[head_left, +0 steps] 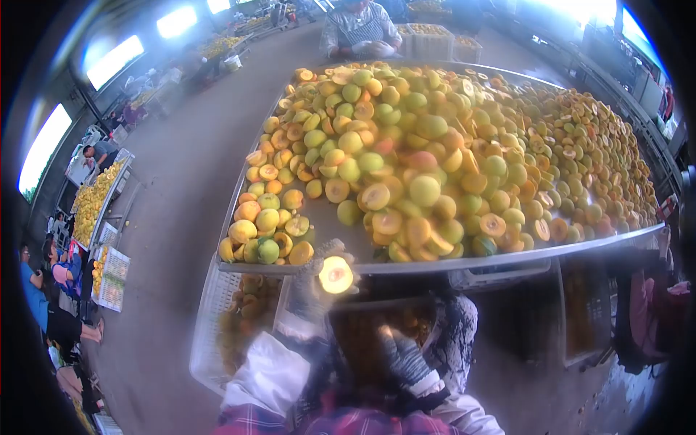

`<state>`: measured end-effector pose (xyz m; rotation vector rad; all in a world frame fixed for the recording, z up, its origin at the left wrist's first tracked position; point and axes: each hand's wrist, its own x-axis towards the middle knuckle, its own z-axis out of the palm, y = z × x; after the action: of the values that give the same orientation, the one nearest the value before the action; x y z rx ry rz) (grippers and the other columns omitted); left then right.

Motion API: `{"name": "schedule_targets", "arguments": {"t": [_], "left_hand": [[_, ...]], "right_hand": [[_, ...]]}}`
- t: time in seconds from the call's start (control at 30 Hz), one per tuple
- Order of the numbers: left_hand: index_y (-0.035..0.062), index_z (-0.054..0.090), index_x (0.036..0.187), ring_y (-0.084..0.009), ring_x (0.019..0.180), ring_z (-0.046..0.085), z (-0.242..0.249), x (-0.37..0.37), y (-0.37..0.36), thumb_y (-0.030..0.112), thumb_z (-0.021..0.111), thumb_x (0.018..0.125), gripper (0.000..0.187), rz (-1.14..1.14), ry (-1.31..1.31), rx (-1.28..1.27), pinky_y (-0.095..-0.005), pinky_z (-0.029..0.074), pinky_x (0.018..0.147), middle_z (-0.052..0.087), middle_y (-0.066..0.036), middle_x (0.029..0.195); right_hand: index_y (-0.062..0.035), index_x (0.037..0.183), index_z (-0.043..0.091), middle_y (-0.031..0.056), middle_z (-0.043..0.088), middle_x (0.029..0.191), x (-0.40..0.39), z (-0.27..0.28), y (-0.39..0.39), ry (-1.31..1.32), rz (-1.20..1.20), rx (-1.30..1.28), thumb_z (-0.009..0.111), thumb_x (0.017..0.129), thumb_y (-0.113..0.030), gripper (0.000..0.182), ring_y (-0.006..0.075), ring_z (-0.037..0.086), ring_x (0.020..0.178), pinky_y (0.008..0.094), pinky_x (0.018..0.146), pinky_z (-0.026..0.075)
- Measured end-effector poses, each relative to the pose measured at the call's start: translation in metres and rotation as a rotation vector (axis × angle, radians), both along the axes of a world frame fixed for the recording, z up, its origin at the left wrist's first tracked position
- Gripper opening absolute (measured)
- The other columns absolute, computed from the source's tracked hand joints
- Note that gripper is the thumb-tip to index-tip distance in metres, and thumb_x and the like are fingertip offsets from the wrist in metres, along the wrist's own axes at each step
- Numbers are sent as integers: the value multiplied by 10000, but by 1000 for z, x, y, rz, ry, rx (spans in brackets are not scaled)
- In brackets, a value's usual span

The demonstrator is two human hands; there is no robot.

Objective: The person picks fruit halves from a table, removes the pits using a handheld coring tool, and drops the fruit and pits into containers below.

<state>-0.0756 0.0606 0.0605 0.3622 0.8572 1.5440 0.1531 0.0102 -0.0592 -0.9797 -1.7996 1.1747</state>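
Observation:
My left hand (317,290), in a pale glove, is at the table's near edge. It is closed on a peach half (336,275), whose bright cut face is turned up. My right hand (403,357), in a grey knitted glove, is lower and to the right, over a dark crate of fruit (417,322). Its fingers point up and away from me; they are blurred, and I cannot make out anything in them. Beyond both hands, a heap of yellow-green peaches (424,191), some whole and some halved, covers much of the metal-edged table (406,267).
Under the table's left end, a white crate (206,326) holds more fruit. A person in an apron (359,29) stands at the far side, near stacked white crates (429,42). Left, across the concrete floor (170,188), people work by another fruit table (98,199).

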Motion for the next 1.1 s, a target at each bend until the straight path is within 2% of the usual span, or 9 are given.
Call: {"name": "schedule_targets", "arguments": {"t": [0.1,0.43,0.5,0.63,0.7,0.8,0.93,1.03,1.1], "left_hand": [[8,594,1179,-296,784,652,-10,44,-31,321,549,947,392,82,19,54,-396,562,673,657,-169,945],[5,587,1170,-231,768,639,0,104,-63,316,514,969,377,214,386,0,-345,553,690,645,-167,934],[21,605,1133,-211,753,629,-8,118,-67,289,561,940,333,493,1058,162,-332,549,690,640,-158,926],[21,620,1081,-212,738,620,-27,100,-68,311,626,896,344,270,280,-92,-328,546,691,636,-139,908],[22,627,1023,-216,732,613,-18,101,-63,323,619,900,325,262,-104,-50,-337,543,689,632,-118,888],[21,620,997,-231,743,614,40,143,-61,364,583,922,353,631,236,-334,-351,540,681,633,-105,895],[27,620,977,-226,725,610,19,145,-61,374,562,937,354,672,388,-279,-357,535,667,634,-100,876],[27,622,966,-219,707,607,-16,119,-59,387,559,941,366,426,177,-364,-343,532,651,634,-99,851],[24,624,956,-220,681,610,-18,120,-59,383,555,945,366,349,185,-332,-334,533,634,637,-105,813]], "right_hand": [[23,1194,565,171,625,931,8,33,16,-249,107,595,465,991,-132,275,338,629,790,442,667,514],[32,1259,496,238,599,972,-2,85,1,-359,182,423,420,946,-55,334,382,613,819,455,684,504],[57,1241,483,246,594,898,-11,73,-1,-197,169,-26,450,913,-38,343,384,603,753,464,656,491],[-35,1129,622,201,627,982,-19,78,-18,27,85,-477,429,1013,-483,501,337,591,917,391,872,429],[35,1119,523,219,590,781,-21,71,-22,193,93,-138,522,845,-11,279,403,573,653,487,602,468],[17,1082,534,199,600,784,-21,49,-18,-50,85,295,492,857,-11,230,407,583,679,484,597,467],[1,1059,569,202,614,777,-15,44,-17,-116,79,264,493,928,-123,195,384,605,690,462,607,474],[-19,1030,613,160,629,747,-1,86,-7,-39,151,-160,461,1008,-316,335,309,612,666,407,634,481],[33,1409,379,283,599,1135,11,113,8,-122,426,-710,460,987,-246,512,411,576,1089,427,937,440]]}}
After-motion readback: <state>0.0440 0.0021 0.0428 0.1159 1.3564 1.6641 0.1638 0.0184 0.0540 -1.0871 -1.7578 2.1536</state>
